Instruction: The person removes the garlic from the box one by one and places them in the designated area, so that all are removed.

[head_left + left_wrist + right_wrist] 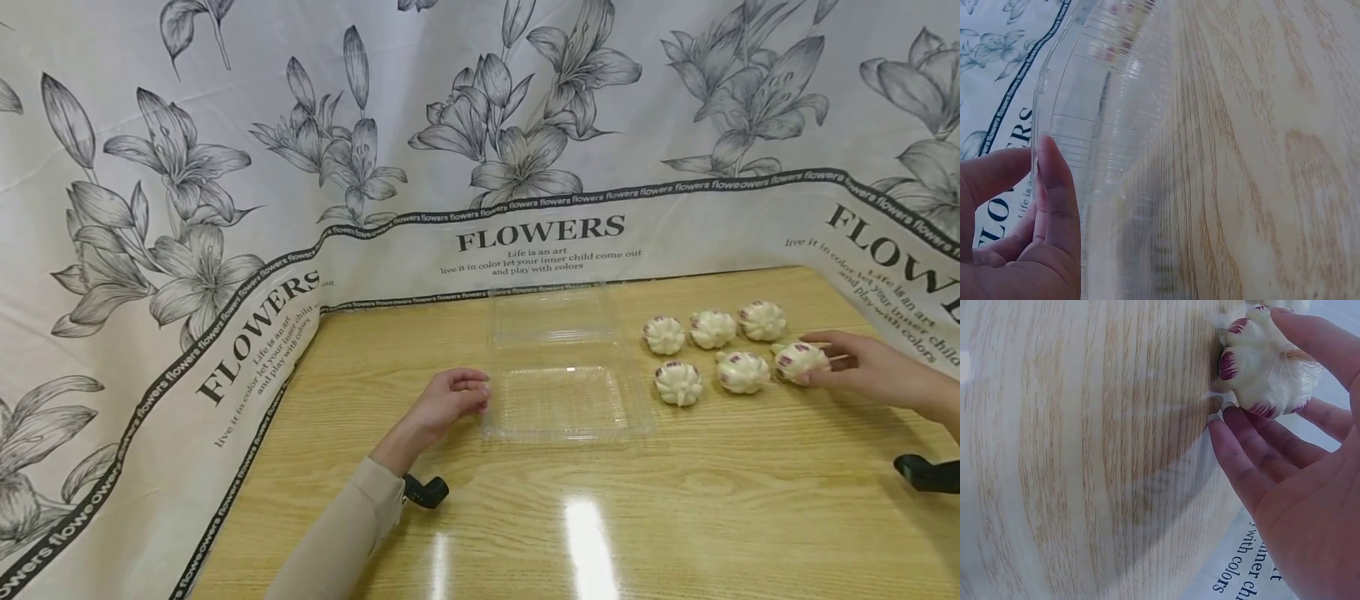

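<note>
A clear plastic clamshell container (566, 400) lies unfolded on the table, its lid (551, 317) toward the curtain. My left hand (450, 404) is at the container's left edge; in the left wrist view its thumb and a finger (1057, 169) pinch the thin rim. To the right, my right hand (873, 371) holds a white garlic bulb (801, 362) with purple streaks, the front-right one of the group. In the right wrist view the thumb and fingers (1254, 440) lie on opposite sides of this bulb (1266, 362), whose dry roots show.
Several other garlic bulbs (742, 372) stand in two rows between the container and my right hand. A flower-printed curtain (480, 242) borders the wooden table (675, 500) at the back and sides. Black wrist mounts (426, 492) show below both hands.
</note>
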Available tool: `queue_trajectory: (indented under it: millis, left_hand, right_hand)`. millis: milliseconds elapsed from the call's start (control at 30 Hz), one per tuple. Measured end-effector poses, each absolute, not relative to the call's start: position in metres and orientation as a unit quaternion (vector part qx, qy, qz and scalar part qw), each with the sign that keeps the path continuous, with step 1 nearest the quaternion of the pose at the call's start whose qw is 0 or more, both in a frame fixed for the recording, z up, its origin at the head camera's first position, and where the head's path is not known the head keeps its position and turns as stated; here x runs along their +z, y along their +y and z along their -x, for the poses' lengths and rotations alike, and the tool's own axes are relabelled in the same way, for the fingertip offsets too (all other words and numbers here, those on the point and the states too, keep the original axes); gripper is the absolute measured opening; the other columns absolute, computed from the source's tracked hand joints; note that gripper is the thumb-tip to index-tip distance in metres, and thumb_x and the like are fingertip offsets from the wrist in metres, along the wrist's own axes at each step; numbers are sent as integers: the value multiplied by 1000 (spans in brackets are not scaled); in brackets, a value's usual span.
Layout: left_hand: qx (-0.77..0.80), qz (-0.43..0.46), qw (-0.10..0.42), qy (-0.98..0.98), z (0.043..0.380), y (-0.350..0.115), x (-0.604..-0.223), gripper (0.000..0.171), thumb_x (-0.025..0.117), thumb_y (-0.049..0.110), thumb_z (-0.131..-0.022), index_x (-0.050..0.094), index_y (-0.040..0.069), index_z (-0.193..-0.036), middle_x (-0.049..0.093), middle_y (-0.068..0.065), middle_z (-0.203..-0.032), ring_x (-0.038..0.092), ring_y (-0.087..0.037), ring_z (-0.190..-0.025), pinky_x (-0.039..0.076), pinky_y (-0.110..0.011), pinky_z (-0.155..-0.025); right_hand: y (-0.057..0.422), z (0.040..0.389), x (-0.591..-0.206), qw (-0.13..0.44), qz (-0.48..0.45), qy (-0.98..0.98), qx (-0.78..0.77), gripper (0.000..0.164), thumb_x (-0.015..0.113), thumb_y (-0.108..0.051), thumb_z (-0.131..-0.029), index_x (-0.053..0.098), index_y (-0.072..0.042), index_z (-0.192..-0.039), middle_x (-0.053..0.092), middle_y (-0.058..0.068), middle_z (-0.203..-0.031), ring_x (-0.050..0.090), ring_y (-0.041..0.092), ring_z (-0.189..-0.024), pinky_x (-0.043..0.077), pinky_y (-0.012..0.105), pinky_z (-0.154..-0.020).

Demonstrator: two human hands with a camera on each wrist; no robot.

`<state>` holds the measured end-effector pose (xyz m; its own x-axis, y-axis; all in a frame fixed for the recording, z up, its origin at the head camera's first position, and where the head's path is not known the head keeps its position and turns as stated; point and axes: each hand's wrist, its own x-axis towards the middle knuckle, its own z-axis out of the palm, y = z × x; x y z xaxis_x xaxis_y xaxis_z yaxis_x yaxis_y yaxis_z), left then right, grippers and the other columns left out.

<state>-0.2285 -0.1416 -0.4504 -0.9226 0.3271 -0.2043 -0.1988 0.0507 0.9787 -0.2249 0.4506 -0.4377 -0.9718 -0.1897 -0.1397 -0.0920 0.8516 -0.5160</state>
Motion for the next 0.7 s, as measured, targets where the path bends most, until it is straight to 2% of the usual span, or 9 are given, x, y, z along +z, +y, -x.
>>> queue_trajectory:
  millis: [233,433,567,633,700]
  left_hand:
    - [680,-39,193,706,228,-143,-450,40,62,0,-100,52,-12,-137,64,-21,-110,66,-23,-91,59,-31,-82]
    - [671,-36,193,716,228,-147,-453,42,63,6,-102,51,-9,-139,63,-27,-119,66,-19,-88,60,-34,-84]
    - [652,-43,195,731,224,-156,-452,44,61,11,-104,48,-9,-141,62,-29,-122,65,-20,-88,61,-38,-85]
    - [638,-46,186,746,221,-164,-449,45,61,14,-104,47,-8,-142,60,-29,-123,66,-25,-91,61,-41,-85]
    - [613,-57,164,771,218,-175,-443,46,61,17,-105,48,-5,-142,59,-28,-124,66,-32,-96,62,-44,-85]
  right_hand:
    - [450,226,-439,99,75,954,-275,87,72,-34,-97,26,20,-148,32,53,-137,42,72,-118,54,68,-84]
    - [449,222,-436,113,64,955,-265,98,74,-35,-95,15,24,-147,29,57,-133,41,73,-116,58,62,-79]
    - [450,214,-428,100,82,969,-211,100,78,-32,-92,17,28,-143,33,55,-128,42,71,-112,54,67,-81]
    - [451,210,-422,82,94,977,-173,94,74,-32,-96,20,30,-141,36,55,-126,43,69,-110,50,71,-82]
    - [451,207,-415,62,94,983,-142,87,64,-35,-102,20,30,-142,34,55,-130,40,68,-114,44,76,-87]
